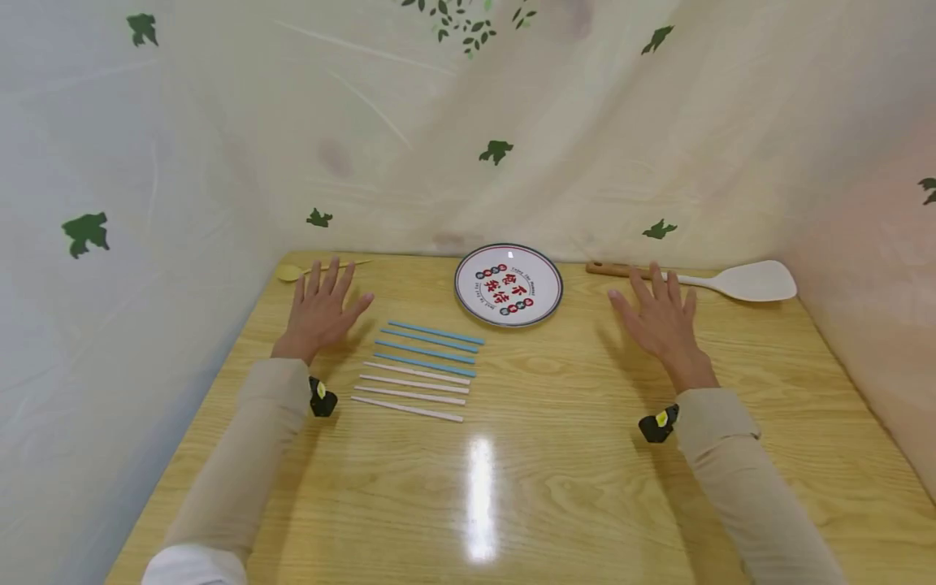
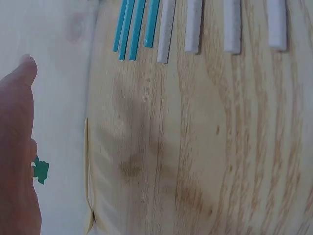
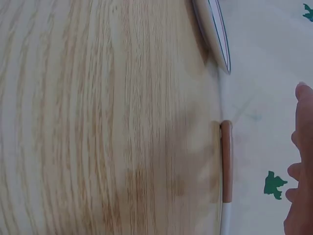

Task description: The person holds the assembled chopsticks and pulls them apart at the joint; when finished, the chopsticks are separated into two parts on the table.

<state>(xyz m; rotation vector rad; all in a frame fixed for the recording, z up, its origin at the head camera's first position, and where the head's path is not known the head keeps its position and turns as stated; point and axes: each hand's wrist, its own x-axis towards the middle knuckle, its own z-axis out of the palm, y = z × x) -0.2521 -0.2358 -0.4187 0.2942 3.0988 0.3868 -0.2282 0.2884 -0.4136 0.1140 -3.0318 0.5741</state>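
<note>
My left hand (image 1: 319,313) is spread with straight fingers over the back left of the table, holding nothing. In the head view its fingertips overlap a yellowish spoon (image 1: 290,273). To its right lie several blue chopsticks (image 1: 431,340) and several pale whitish chopsticks (image 1: 413,390) in a row. My right hand (image 1: 665,325), also spread and holding nothing, hovers at the back right; its fingertips overlap the handle of a spatula (image 1: 756,281) with a white blade and brown grip. Between the hands a round white plate (image 1: 509,286) with red lettering stands at the back.
The wooden table (image 1: 570,487) meets a pale cloth wall (image 1: 409,162) with green leaf prints along its back. Cloth also hangs at the left and right sides. A bright light reflection shows on the tabletop near the front.
</note>
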